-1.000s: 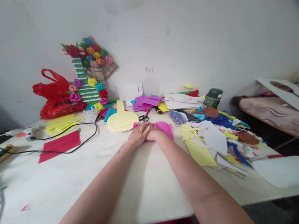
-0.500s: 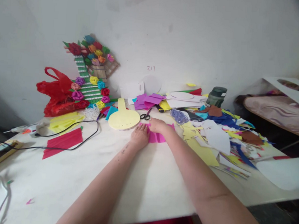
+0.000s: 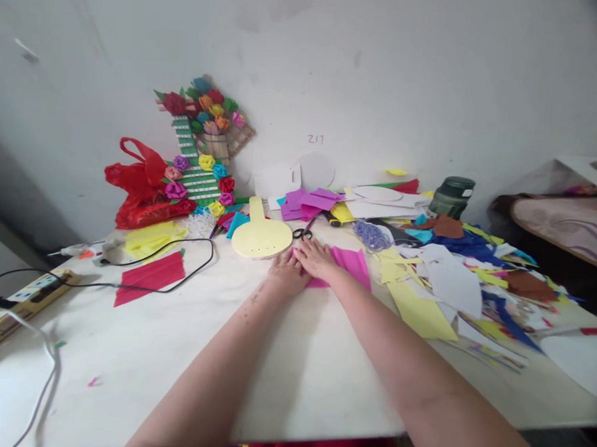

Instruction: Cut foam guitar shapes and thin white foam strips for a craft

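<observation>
A sheet of bright pink crepe paper lies on the white table, partly covered by both hands. My left hand rests flat at its left edge, fingers stretched out. My right hand lies flat beside it, pressing on the paper with its fingers extended. Just beyond the fingertips are black-handled scissors. To the left of them lies a pale yellow paddle-shaped cutout with a row of small dots along its near edge.
Paper scraps crowd the right side, with a dark green bottle behind. At left are red crepe paper, a black cable, a power strip and a glue gun. A paper-flower decoration leans on the wall.
My right hand has slid left across the pink paper, flattening out next to my left hand, and more of the paper's right part shows. The view has shifted slightly left.
</observation>
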`<state>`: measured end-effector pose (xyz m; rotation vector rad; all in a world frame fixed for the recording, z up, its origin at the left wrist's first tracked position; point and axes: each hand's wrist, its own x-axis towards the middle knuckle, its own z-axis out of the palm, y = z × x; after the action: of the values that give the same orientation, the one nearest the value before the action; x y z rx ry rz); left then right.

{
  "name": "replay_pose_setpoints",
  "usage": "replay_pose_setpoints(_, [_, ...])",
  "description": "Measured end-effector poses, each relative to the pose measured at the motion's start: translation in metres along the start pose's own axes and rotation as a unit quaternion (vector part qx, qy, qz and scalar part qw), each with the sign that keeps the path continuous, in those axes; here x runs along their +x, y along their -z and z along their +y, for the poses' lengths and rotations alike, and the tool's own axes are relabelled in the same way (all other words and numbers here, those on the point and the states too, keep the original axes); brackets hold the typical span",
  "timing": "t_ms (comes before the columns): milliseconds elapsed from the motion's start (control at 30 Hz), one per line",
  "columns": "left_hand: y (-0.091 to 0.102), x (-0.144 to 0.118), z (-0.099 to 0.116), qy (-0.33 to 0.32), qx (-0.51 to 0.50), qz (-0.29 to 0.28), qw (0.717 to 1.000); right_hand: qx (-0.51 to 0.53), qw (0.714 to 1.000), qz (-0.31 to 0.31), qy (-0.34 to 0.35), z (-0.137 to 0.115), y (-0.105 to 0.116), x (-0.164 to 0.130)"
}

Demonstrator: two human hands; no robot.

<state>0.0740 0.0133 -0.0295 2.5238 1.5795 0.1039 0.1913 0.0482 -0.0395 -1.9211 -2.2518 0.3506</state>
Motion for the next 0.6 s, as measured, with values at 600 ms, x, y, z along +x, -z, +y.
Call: replay_pose_setpoints(600, [0.044,-0.006,0.016,0.004,-0.075,0.22,0.973,-0.065,0.993,0.095,-0.024,0.005,-0.006,-0.006])
